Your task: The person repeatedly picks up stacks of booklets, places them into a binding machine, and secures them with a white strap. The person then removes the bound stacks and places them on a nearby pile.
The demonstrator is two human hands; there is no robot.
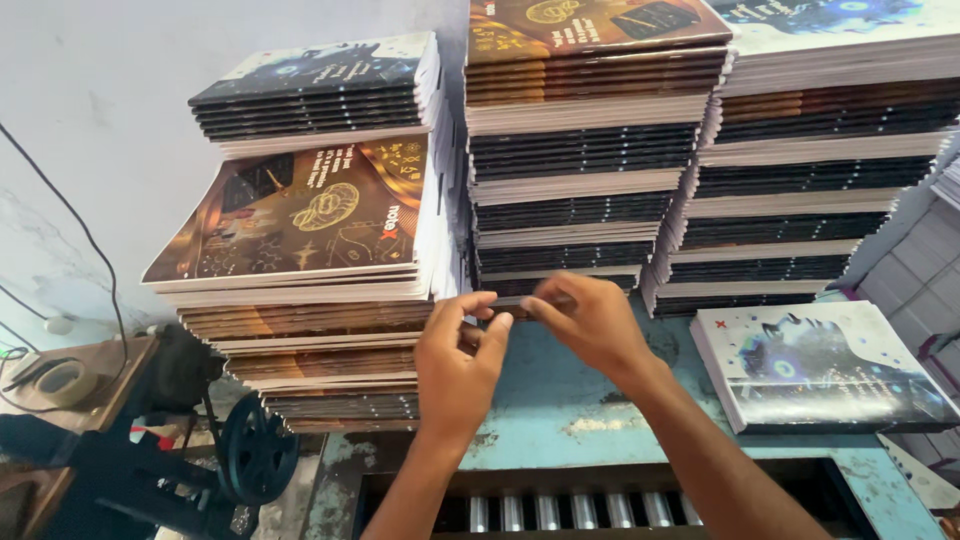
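Brown-gold notebook covers [300,215], chipped teal table [560,400]

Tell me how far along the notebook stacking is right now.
Done: tall stacks of notebooks stand along the wall. In hand: left hand and right hand grip the base of the middle stack. Left: a small pile of white-covered notebooks lies apart on the blue table.

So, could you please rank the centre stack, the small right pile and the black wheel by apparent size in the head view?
1. Tall centre stack of notebooks
2. Low right pile of white-covered notebooks
3. Black metal wheel
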